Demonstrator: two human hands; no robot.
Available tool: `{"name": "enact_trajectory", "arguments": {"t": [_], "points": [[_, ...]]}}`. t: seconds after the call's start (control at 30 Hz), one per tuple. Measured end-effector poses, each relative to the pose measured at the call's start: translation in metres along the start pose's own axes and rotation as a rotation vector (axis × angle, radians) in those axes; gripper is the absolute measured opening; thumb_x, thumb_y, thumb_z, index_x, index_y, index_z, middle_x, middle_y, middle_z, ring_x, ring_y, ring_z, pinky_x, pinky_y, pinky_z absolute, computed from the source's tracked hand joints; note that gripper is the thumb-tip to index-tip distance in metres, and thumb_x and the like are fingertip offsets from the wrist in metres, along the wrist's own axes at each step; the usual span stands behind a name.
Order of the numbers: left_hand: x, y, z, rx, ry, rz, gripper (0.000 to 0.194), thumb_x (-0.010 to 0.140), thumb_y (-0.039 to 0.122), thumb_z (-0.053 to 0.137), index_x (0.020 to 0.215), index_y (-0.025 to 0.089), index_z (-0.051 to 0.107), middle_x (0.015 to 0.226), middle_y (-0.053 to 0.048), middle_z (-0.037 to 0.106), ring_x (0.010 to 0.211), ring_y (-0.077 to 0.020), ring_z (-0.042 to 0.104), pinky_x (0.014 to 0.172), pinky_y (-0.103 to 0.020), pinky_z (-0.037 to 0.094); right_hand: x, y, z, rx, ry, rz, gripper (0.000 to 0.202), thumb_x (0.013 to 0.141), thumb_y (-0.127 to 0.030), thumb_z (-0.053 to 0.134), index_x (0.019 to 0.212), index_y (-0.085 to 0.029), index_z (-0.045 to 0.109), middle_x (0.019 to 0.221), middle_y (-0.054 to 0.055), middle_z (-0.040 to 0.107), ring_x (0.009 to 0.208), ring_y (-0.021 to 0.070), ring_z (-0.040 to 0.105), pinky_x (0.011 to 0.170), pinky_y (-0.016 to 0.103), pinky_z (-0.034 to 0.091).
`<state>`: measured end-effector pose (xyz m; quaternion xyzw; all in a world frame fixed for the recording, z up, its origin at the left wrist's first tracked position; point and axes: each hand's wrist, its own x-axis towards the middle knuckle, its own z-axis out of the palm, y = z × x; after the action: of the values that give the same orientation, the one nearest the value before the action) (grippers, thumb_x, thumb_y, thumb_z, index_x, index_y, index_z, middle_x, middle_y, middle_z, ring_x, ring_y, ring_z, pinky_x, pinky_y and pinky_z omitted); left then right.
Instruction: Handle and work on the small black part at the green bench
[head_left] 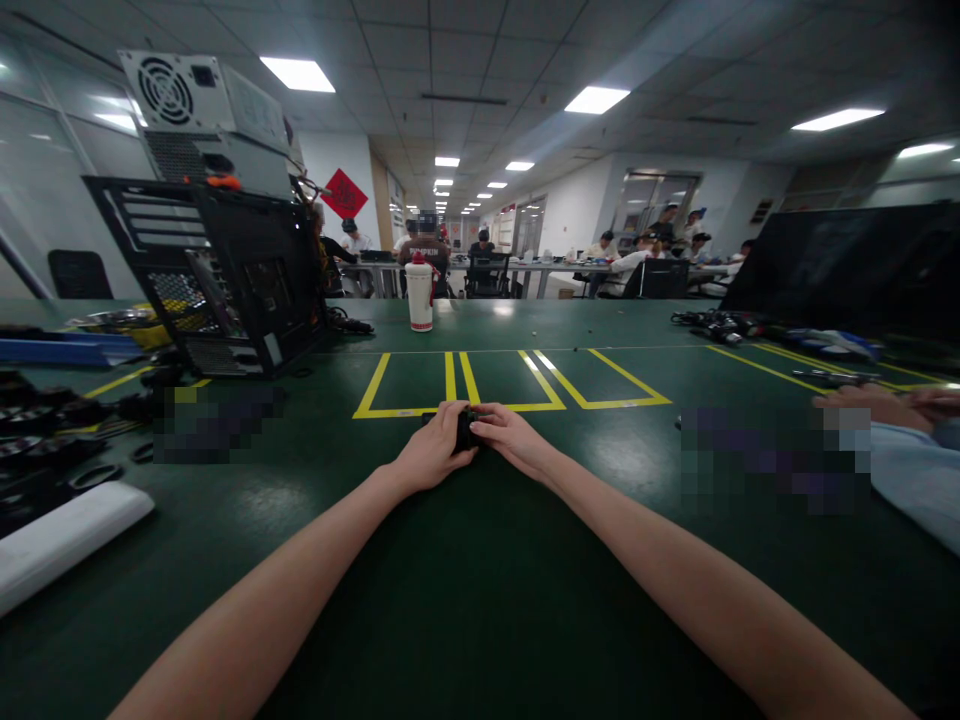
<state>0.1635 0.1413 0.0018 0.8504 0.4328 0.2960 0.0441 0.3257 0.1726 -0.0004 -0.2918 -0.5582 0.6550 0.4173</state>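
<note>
Both my arms reach forward over a dark green table (480, 600). My left hand (433, 450) and my right hand (513, 437) meet at the table's middle, closed together around a small black part (465, 430). The part is mostly hidden by my fingers, so its shape is unclear. It rests on or just above the table, right before the yellow marked rectangles (457, 385).
An open black computer case (225, 275) with a grey unit on top stands at the left. Black round parts (45, 430) and a white slab (64, 540) lie at the far left. A white bottle (419, 292) stands behind. A co-worker's hands (885, 405) rest at the right. People sit at far tables.
</note>
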Motion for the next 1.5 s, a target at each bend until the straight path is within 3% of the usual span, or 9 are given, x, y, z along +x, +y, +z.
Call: {"name": "enact_trajectory", "arguments": {"t": [0.23, 0.7, 0.93, 1.23, 1.37, 1.5], "points": [[0.000, 0.001, 0.000, 0.014, -0.003, -0.009, 0.054, 0.073, 0.028, 0.051, 0.117, 0.020, 0.022, 0.113, -0.009, 0.036, 0.097, -0.0234, 0.049, 0.078, -0.040, 0.045, -0.001, 0.002, -0.003, -0.062, -0.069, -0.036, 0.043, 0.055, -0.010, 0.065, 0.093, -0.023, 0.050, 0.088, 0.000, 0.055, 0.088, 0.0144, 0.052, 0.083, 0.034, 0.039], [0.000, -0.001, 0.000, 0.017, -0.008, -0.019, 0.052, 0.076, 0.033, 0.049, 0.119, 0.020, 0.023, 0.115, -0.010, 0.037, 0.097, -0.0234, 0.051, 0.077, -0.039, 0.046, -0.001, 0.000, -0.001, -0.014, 0.038, 0.018, 0.027, 0.062, -0.025, 0.064, 0.085, -0.016, 0.052, 0.088, 0.003, 0.055, 0.084, 0.0144, 0.052, 0.082, 0.034, 0.039], [0.003, -0.016, -0.001, 0.026, -0.133, -0.277, 0.056, 0.075, 0.049, 0.047, 0.118, 0.019, 0.026, 0.111, -0.013, 0.048, 0.094, -0.0285, 0.054, 0.072, -0.040, 0.046, -0.008, 0.005, -0.006, -0.669, 0.175, -0.220, 0.030, 0.060, -0.032, 0.066, 0.086, -0.020, 0.056, 0.091, 0.004, 0.052, 0.088, 0.0188, 0.048, 0.085, 0.040, 0.033], [0.001, -0.008, -0.004, -0.060, -0.157, -0.362, 0.057, 0.073, 0.044, 0.050, 0.119, 0.019, 0.028, 0.115, -0.012, 0.047, 0.098, -0.0268, 0.052, 0.075, -0.036, 0.045, -0.022, 0.003, 0.007, -1.150, 0.152, -0.273, 0.032, 0.074, -0.025, 0.049, 0.105, -0.019, 0.051, 0.103, 0.009, 0.052, 0.098, 0.0250, 0.044, 0.084, 0.042, 0.034], [-0.019, 0.017, -0.020, -0.123, -0.214, -0.368, 0.056, 0.072, 0.040, 0.052, 0.119, 0.021, 0.028, 0.116, -0.009, 0.047, 0.101, -0.0239, 0.050, 0.082, -0.033, 0.042, -0.048, -0.004, 0.023, -1.240, 0.121, -0.282, 0.030, 0.077, -0.020, 0.044, 0.105, -0.017, 0.050, 0.103, 0.008, 0.052, 0.096, 0.0225, 0.044, 0.084, 0.040, 0.036], [-0.072, 0.046, -0.044, -0.214, -0.308, -0.347, 0.055, 0.072, 0.038, 0.051, 0.119, 0.024, 0.027, 0.112, -0.005, 0.051, 0.097, -0.0212, 0.054, 0.081, -0.032, 0.043, -0.090, -0.010, 0.050, -1.045, 0.085, -0.193, 0.029, 0.078, -0.027, 0.045, 0.106, -0.022, 0.048, 0.102, 0.004, 0.053, 0.095, 0.0190, 0.046, 0.082, 0.036, 0.039]]}}
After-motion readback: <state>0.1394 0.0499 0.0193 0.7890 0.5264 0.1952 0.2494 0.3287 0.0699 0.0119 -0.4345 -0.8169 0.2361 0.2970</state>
